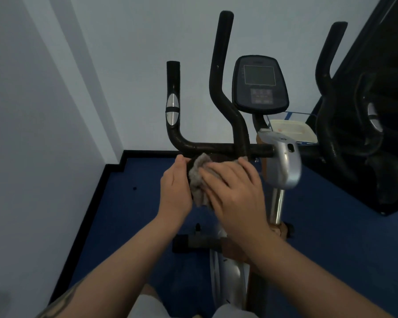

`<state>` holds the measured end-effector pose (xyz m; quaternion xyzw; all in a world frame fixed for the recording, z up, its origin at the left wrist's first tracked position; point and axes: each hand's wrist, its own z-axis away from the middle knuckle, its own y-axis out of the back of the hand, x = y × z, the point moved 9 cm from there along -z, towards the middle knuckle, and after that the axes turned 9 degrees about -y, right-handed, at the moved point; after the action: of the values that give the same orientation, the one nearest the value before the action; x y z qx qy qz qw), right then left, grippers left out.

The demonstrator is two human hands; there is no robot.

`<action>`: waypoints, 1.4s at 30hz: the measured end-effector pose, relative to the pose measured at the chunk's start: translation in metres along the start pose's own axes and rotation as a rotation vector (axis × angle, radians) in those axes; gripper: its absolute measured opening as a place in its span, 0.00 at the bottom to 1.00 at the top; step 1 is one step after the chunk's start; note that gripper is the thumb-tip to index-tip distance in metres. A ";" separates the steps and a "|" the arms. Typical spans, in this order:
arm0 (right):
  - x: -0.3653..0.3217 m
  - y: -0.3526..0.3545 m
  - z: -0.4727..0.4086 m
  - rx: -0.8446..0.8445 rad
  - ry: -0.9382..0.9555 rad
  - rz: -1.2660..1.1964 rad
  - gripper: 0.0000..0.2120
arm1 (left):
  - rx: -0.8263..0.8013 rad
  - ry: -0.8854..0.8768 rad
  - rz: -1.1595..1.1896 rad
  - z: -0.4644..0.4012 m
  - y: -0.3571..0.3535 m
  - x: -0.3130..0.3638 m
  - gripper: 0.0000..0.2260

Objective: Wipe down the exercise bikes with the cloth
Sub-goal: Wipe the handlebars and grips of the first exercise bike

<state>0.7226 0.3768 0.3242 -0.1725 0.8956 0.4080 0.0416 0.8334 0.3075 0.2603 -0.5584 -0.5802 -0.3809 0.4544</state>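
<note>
Hands (177,184) holding cloth (199,180), handlebar (216,148) above

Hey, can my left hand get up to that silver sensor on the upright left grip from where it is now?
Probably yes. The left hand holds the cloth just under the handlebar, and nothing blocks the way to the silver sensor.

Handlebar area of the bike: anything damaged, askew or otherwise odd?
The black handlebar covering looks scuffed and speckled along the crossbar, suggesting wear. Otherwise nothing stands out: both hands, left and right, hold the grey cloth just under the crossbar.
</note>
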 end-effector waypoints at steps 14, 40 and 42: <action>0.023 0.028 -0.041 -0.141 0.029 0.071 0.06 | -0.085 -0.114 -0.310 -0.022 0.006 0.030 0.08; 0.042 -0.020 -0.020 -0.379 -0.495 -0.013 0.13 | -0.044 -0.050 -0.359 -0.025 -0.010 0.021 0.12; 0.044 -0.022 -0.018 -0.397 -0.487 0.044 0.13 | -0.045 -0.045 -0.367 -0.025 -0.009 0.020 0.12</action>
<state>0.6898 0.3378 0.3106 -0.0552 0.7658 0.6048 0.2115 0.8273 0.2894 0.2873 -0.4615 -0.6737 -0.4578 0.3515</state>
